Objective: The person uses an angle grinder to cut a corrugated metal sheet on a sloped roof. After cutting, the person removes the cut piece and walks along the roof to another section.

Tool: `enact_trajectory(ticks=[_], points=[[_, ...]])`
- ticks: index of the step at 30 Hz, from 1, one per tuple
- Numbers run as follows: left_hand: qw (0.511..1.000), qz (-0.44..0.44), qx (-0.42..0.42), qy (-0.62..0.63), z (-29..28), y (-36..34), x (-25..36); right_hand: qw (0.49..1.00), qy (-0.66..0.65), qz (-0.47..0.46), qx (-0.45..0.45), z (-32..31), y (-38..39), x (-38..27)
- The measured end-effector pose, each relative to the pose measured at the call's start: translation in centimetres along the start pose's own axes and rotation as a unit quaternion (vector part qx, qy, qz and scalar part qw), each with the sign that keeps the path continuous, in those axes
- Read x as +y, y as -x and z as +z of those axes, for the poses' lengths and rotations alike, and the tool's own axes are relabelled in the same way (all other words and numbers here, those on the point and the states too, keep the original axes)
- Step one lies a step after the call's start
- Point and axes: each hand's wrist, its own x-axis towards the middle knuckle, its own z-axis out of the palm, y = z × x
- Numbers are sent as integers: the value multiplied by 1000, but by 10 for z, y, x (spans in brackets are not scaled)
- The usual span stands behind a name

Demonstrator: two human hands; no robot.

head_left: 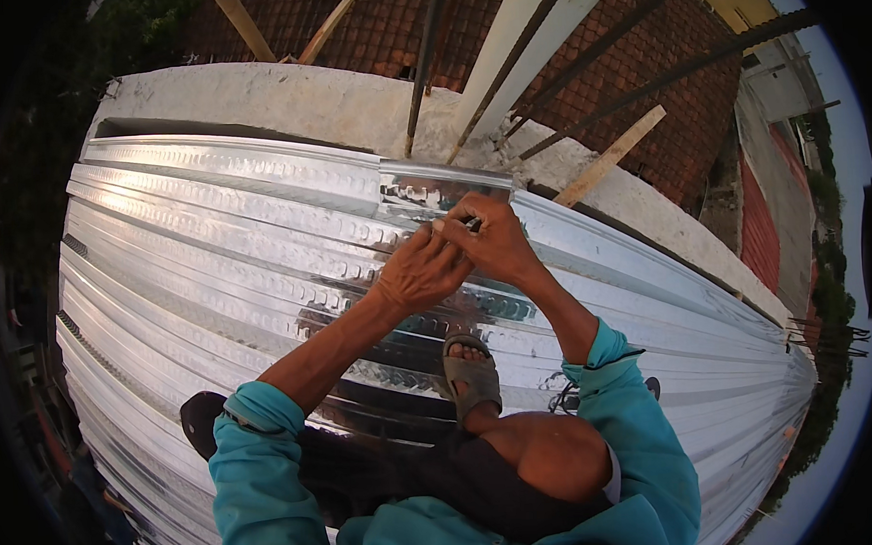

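My left hand [422, 268] and my right hand [493, 238] meet above the shiny ribbed metal sheeting [213, 208], close to its far edge. The right hand's fingers are closed in a pinch, and a small dark thing [474, 224] shows at its thumb and forefinger. What kind of thing it is I cannot make out. My left fingers are curled closed against the right thumb; whatever they hold is hidden. Just beyond the hands lies a short overlapping metal piece [442, 173] along the sheeting's edge. My sandaled foot [473, 372] rests on the ribs nearer to me.
A rough concrete ledge [228, 92] borders the sheeting's far side. Several dark rebar rods [427, 66] rise from it, beside a pale post [510, 58]. A wooden strip [612, 156] juts over the ledge at the right. Beyond lies a brown tiled roof [666, 120].
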Motion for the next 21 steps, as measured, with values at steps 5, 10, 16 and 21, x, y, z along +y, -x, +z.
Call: enact_trajectory(ticks=[5,10,16,21], points=[[999,10,-42,15,-1,10,4,978,114,172,42,1,-12,31],[999,7,-35,6,-13,13,-2,928,295,136,185,-29,-14,113],[964,-136,-149,176,-41,38,0,938,189,254,143,-36,-20,145],[882,-331,-209,263,-97,93,18,954,88,212,192,-32,-26,152]])
